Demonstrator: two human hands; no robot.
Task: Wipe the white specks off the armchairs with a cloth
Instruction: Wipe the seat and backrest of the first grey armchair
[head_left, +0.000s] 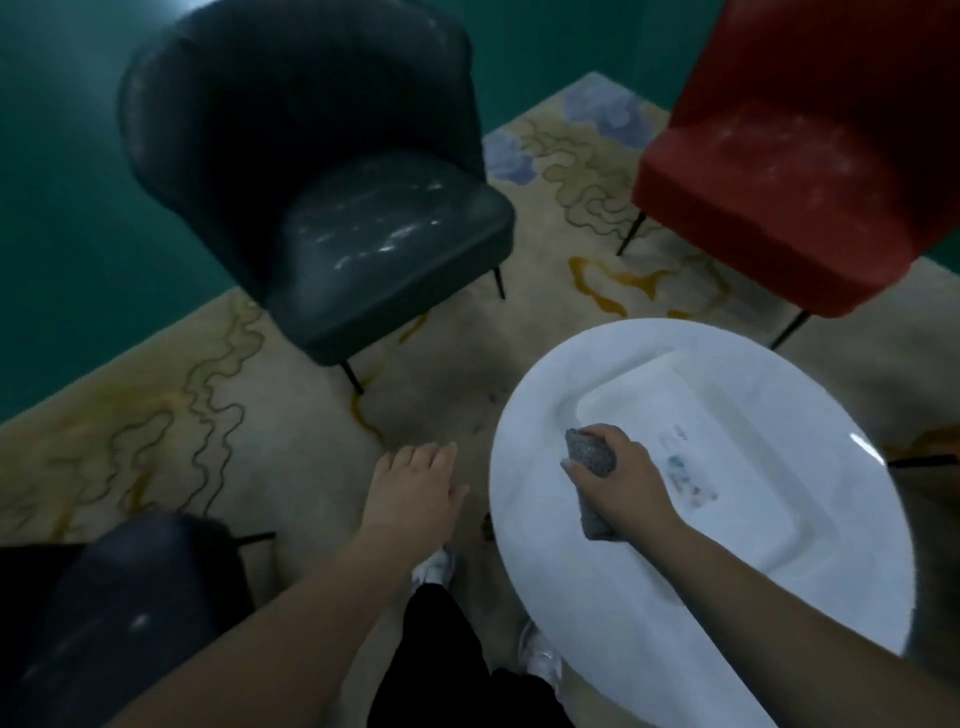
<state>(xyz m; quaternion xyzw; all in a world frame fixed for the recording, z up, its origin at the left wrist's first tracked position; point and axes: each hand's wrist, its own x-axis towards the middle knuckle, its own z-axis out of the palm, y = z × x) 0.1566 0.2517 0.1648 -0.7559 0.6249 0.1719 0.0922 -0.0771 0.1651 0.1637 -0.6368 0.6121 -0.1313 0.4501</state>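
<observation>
A dark grey armchair (332, 171) stands ahead on the left, its seat smeared with white specks. At the upper right is a red armchair (810, 171) with pale specks over its seat. A third dark armchair (119, 613) fills the lower left corner and shows a few white marks. My right hand (623, 483) grips a crumpled grey cloth (592, 457) above the white oval table (649, 364). My left hand (415, 493) hovers over the rug, fingers relaxed and holding nothing.
A beige rug (156, 415) with wavy yellow and dark lines lies under the chairs, on a green floor (78, 234). A printed card (691, 478) lies in the table's recessed middle. My white shoes (540, 654) stand beside the table.
</observation>
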